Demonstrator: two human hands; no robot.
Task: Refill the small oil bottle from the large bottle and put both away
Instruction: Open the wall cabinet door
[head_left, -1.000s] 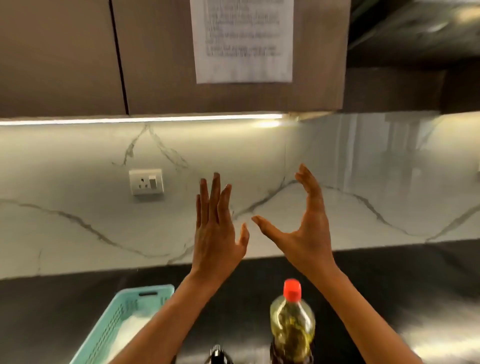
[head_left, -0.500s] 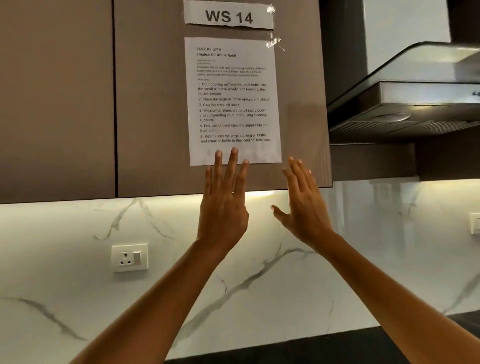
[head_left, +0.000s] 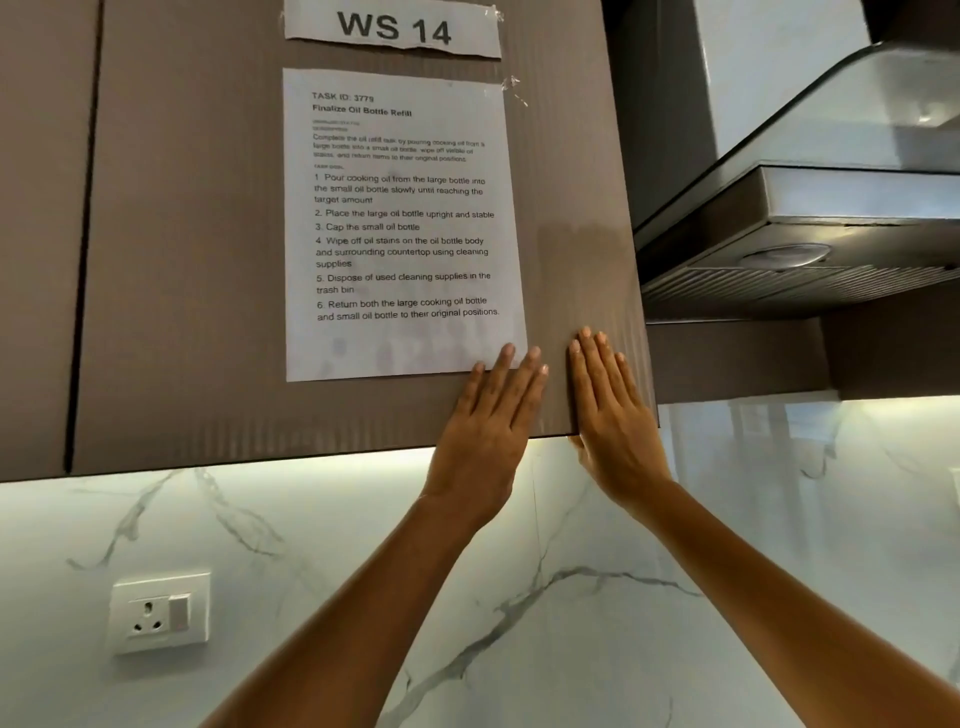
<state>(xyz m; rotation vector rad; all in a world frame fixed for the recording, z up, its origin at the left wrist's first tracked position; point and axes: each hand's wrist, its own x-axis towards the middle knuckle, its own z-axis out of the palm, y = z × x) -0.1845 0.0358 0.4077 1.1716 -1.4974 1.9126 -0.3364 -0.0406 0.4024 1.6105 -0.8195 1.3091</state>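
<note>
Neither oil bottle is in view; the camera looks up at a brown wall cabinet door (head_left: 208, 312). My left hand (head_left: 485, 431) lies flat against the door's lower right part, fingers together and touching the bottom corner of a taped task sheet (head_left: 400, 223). My right hand (head_left: 613, 421) rests flat at the door's right lower corner, with its thumb under the bottom edge. Both hands hold nothing.
A "WS 14" label (head_left: 392, 26) is taped above the sheet. A range hood (head_left: 810, 223) juts out at the right. Below is a marble backsplash (head_left: 363, 571) with a wall socket (head_left: 158, 613) at the left.
The view has tilted up from the counter, so the bottles and basket have left the frame. Both hands rose and now press on the cabinet door.
</note>
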